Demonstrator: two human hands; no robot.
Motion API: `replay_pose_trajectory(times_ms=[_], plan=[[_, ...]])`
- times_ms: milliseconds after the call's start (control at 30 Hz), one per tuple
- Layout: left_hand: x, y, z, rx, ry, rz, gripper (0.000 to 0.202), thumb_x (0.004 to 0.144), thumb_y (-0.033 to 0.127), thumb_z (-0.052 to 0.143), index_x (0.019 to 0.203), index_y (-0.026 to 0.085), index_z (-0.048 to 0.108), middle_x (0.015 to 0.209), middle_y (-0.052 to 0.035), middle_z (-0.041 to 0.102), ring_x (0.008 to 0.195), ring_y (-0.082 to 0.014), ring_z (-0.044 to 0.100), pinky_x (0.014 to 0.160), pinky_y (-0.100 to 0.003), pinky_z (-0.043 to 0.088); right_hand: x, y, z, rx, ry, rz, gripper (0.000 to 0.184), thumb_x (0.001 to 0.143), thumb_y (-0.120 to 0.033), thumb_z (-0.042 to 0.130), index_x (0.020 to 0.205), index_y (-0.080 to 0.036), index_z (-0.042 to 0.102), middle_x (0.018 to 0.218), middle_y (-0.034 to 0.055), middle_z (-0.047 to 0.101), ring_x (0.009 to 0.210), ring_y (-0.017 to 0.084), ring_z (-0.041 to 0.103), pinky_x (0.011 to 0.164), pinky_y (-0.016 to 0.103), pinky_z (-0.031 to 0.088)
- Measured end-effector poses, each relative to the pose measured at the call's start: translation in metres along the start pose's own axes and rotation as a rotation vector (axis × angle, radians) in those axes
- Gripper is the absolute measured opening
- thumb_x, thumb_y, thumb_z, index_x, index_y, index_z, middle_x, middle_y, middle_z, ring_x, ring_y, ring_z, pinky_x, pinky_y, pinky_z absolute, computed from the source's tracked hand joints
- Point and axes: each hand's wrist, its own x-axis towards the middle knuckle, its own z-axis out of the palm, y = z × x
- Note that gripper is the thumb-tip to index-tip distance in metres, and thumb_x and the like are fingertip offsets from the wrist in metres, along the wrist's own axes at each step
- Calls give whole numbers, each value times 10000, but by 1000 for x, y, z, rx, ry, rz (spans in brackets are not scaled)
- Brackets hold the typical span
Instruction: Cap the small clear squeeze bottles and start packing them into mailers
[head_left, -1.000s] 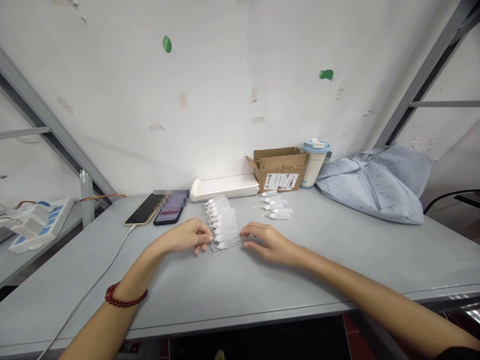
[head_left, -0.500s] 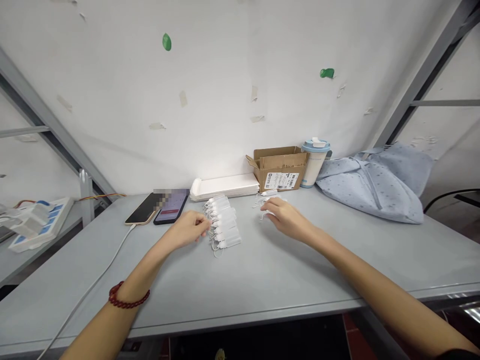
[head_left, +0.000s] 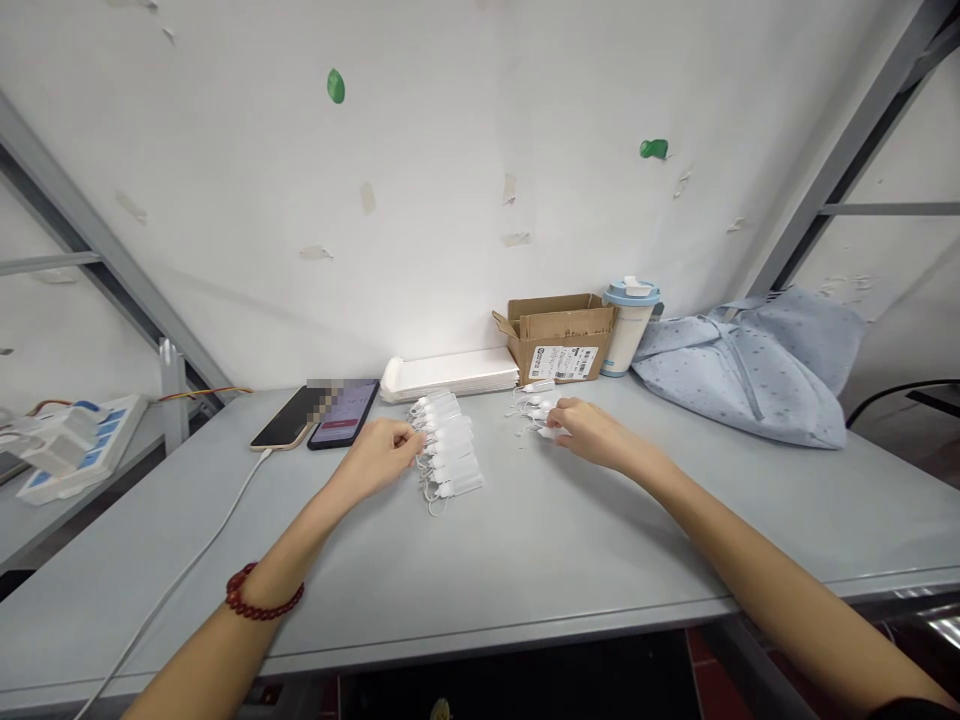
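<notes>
A row of small whitish tubes (head_left: 456,450) with thin string loops lies on the grey table, overlapping one another. My left hand (head_left: 386,453) rests at the left side of this row, over the loops. Its fingers are curled together, and what they hold, if anything, is hidden. To the right lies a smaller group of the same looped white tubes (head_left: 538,387). My right hand (head_left: 596,432) is closed over the near end of that group, its fingertips pinching a white tube (head_left: 551,432) that is mostly covered by the fingers.
Behind the tubes are a flat white stack (head_left: 454,372), an open cardboard box (head_left: 562,338) and a lidded cup (head_left: 628,325). A light blue cloth bag (head_left: 742,375) lies at right. Two phones (head_left: 285,418) lie at left, one with a white cable (head_left: 195,560).
My right hand has shifted right and slightly toward me, uncovering more of the smaller group. My left hand has moved very slightly right along the row's loops.
</notes>
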Motion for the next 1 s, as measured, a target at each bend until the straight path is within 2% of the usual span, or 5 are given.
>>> replay_pose_trajectory(times_ms=[333, 533, 700, 867, 1000], plan=[[-2, 3, 2, -38, 13, -6, 328, 777, 379, 436, 556, 156, 530, 511, 20, 542, 446, -108, 470, 482, -226, 357, -3, -13, -2, 45, -94, -62, 58, 768, -192, 542, 758, -182, 598, 816, 83, 617, 753, 219, 565, 616, 302, 408], [-7, 11, 4, -140, 11, 29, 348, 783, 405, 455, 539, 162, 503, 515, 21, 527, 469, -104, 463, 474, -212, 366, -6, -33, -14, 224, 3, -129, 141, 813, -252, 497, 851, -169, 604, 839, 72, 609, 777, 198, 551, 699, 319, 422], [-13, 20, 6, -276, -64, 73, 271, 789, 410, 466, 759, 167, 581, 589, 18, 550, 486, -102, 478, 485, -208, 387, -10, -49, -19, 405, 41, -185, 166, 841, -266, 466, 903, -191, 600, 848, 46, 610, 787, 169, 541, 708, 301, 424], [-9, 15, 5, -279, 10, 46, 283, 781, 414, 463, 790, 161, 590, 581, 14, 553, 467, -105, 475, 479, -217, 392, -4, -55, -8, 528, 67, -75, 196, 846, -325, 457, 915, -185, 576, 919, 60, 611, 809, 172, 544, 637, 278, 432], [-4, 8, 2, -281, 80, -3, 284, 768, 407, 479, 794, 148, 593, 584, 16, 555, 437, -94, 456, 482, -225, 394, 11, -58, 3, 719, 11, 1, 241, 879, -371, 405, 962, -191, 542, 1159, 65, 562, 916, 169, 546, 760, 314, 437]])
